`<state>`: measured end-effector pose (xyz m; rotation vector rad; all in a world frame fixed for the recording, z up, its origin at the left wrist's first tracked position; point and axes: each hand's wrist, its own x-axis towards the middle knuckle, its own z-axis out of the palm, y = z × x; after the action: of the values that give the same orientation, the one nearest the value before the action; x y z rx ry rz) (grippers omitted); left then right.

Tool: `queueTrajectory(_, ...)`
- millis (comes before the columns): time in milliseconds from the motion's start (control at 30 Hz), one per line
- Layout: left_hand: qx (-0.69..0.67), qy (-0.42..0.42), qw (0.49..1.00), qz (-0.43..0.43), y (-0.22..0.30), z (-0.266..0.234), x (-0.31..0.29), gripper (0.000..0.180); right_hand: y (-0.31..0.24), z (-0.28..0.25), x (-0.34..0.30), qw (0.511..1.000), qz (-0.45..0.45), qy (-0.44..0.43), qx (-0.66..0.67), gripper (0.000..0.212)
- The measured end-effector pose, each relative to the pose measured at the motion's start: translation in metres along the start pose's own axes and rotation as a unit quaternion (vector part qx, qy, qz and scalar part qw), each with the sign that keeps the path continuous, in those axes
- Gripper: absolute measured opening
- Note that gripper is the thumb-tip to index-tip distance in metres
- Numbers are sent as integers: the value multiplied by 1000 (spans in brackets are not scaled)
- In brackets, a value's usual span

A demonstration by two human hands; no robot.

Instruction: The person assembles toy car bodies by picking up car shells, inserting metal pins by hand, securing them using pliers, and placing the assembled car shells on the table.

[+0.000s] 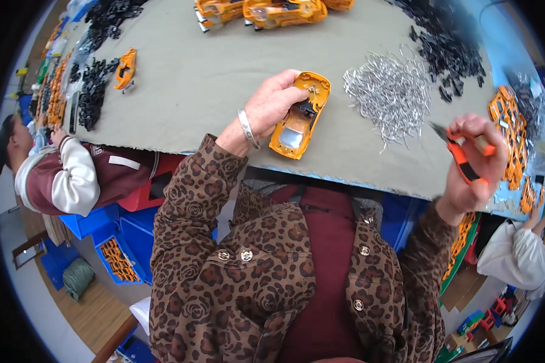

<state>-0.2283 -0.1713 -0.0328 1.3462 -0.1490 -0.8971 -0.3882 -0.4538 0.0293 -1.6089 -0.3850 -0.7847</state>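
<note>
My left hand (272, 103) grips a yellow toy car body (283, 136), its hollow inner side turned up, with the thumb pressed near a small black part inside it. Over the table's right side, my right hand (479, 158) is closed round pliers (459, 162) with orange and black handles; their dark jaws point up and left. Between the two hands lies a heap of thin silvery metal pins (390, 91) on the grey-beige table cover (194, 85).
Assembled yellow toy cars (284, 11) stand at the far edge. Black plastic parts (448, 54) lie far right, more (92, 97) at left beside a yellow car piece (125, 68). Yellow bodies (507, 133) are piled right. Another person (72, 172) sits left, one (515, 254) right.
</note>
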Motion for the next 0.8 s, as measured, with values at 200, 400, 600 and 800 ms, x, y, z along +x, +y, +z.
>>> queueTrajectory(200,-51,9,998,45,1,-11,-12,42,19,-49,-59,864,44,-68,-497,46)
queueTrajectory(400,-66,38,996,49,8,-8,-18,38,31,-42,-73,814,52,-120,-567,46)
queueTrajectory(600,-48,56,996,41,9,-10,-16,38,33,-42,-72,817,56,-110,-564,46)
queueTrajectory(800,-15,95,990,101,10,-24,-17,36,34,-43,-72,823,35,-103,-558,46)
